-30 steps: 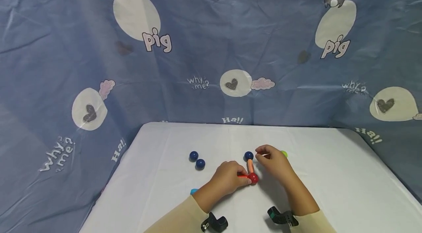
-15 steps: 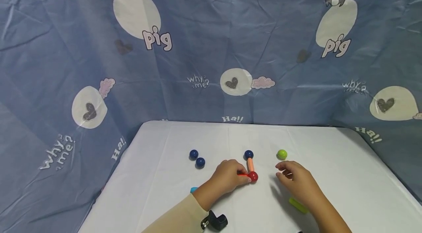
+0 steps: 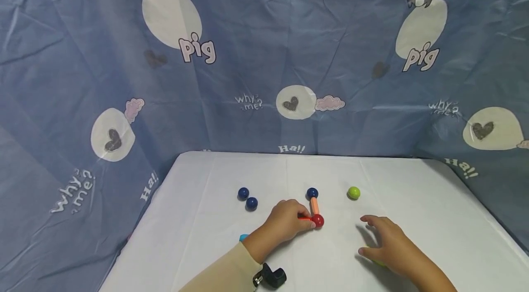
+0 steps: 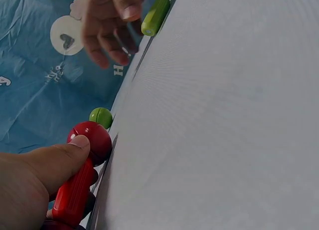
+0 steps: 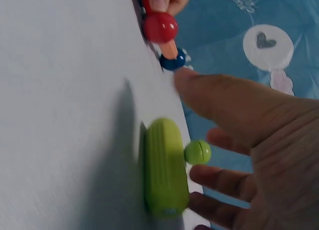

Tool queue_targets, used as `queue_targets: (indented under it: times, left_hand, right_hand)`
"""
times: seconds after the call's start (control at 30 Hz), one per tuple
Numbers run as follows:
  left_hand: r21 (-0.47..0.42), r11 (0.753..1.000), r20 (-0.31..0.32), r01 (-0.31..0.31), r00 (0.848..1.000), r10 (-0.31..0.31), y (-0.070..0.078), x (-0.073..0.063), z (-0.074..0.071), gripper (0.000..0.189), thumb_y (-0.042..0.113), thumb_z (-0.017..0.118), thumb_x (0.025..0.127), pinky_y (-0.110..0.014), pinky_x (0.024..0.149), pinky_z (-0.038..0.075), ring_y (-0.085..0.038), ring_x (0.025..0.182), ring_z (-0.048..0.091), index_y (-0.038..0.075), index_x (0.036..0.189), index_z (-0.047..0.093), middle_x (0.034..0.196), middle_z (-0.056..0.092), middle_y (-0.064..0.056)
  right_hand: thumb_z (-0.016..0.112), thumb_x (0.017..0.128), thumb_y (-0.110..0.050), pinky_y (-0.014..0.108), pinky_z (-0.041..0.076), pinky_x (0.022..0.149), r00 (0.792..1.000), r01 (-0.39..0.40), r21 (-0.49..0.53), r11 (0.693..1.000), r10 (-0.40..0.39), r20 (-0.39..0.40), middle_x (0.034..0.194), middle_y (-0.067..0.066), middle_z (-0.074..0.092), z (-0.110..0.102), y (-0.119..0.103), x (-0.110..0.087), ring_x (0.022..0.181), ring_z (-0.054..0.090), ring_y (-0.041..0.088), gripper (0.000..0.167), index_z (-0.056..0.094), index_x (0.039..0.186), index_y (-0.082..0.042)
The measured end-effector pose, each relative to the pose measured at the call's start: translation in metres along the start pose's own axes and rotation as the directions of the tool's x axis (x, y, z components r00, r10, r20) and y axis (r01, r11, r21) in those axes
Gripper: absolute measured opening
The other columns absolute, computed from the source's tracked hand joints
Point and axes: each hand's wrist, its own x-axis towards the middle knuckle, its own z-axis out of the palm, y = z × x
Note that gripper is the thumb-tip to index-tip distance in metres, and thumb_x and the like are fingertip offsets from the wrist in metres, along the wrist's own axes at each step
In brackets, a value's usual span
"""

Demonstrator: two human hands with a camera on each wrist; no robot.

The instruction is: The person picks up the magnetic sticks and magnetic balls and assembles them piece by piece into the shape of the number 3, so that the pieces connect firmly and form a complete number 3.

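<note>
My left hand (image 3: 285,221) grips a red ribbed rod (image 4: 72,196) joined to a red ball (image 3: 317,221), thumb over the place where they meet. From that ball an orange rod (image 3: 315,206) runs away from me to a dark blue ball (image 3: 312,193). My right hand (image 3: 390,244) is held with fingers spread and thumb apart, nothing between them. Right by it lies a yellow-green ribbed rod (image 5: 165,170), mostly covered by the hand in the head view. Beyond that hand, a green ball (image 3: 353,193) rests on the table.
Two dark blue balls (image 3: 247,198) sit to the left on the white tabletop (image 3: 215,232). A light blue piece (image 3: 244,237) peeks out from behind my left forearm. A blue printed cloth (image 3: 256,53) hangs behind the table's far edge.
My right hand has moved from beside the dark blue ball back toward me and right, to the yellow-green rod, its fingers spreading. My left hand has kept its hold on the red rod.
</note>
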Motion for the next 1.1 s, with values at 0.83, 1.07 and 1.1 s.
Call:
queue_targets:
  times: [0.83,1.07,1.1]
  left_hand:
    - [-0.022,1.000,0.011,0.020,1.000,-0.020,0.000,0.000,0.000,0.014,0.043,0.087,0.084,-0.033,0.081,0.043,-0.010,0.088,0.053,0.031,0.084,0.080,0.088,0.064,0.015]
    - [-0.018,1.000,0.004,0.010,1.000,-0.010,0.002,0.000,-0.002,0.015,0.042,0.088,0.084,-0.033,0.080,0.043,-0.010,0.087,0.053,0.030,0.084,0.080,0.087,0.064,0.014]
    - [-0.017,1.000,0.004,0.010,1.000,-0.010,0.002,0.000,-0.002,0.015,0.042,0.088,0.084,-0.033,0.080,0.043,-0.010,0.087,0.053,0.030,0.083,0.079,0.087,0.064,0.014]
  right_hand:
    - [0.088,0.083,-0.025,0.028,0.046,0.069,0.970,-0.200,0.047,0.979,0.191,0.151,0.083,-0.006,0.063,0.001,0.013,-0.003,0.078,0.055,0.013,0.025,0.066,0.090,-0.016]
    - [0.086,0.086,-0.025,0.026,0.045,0.067,0.979,-0.166,0.058,0.984,0.157,0.128,0.081,-0.007,0.063,0.001,0.015,-0.004,0.075,0.055,0.010,0.021,0.067,0.089,-0.017]
    - [0.085,0.086,-0.026,0.026,0.045,0.068,0.980,-0.166,0.056,0.985,0.158,0.124,0.081,-0.007,0.063,0.001,0.014,-0.004,0.075,0.055,0.009,0.020,0.068,0.089,-0.017]
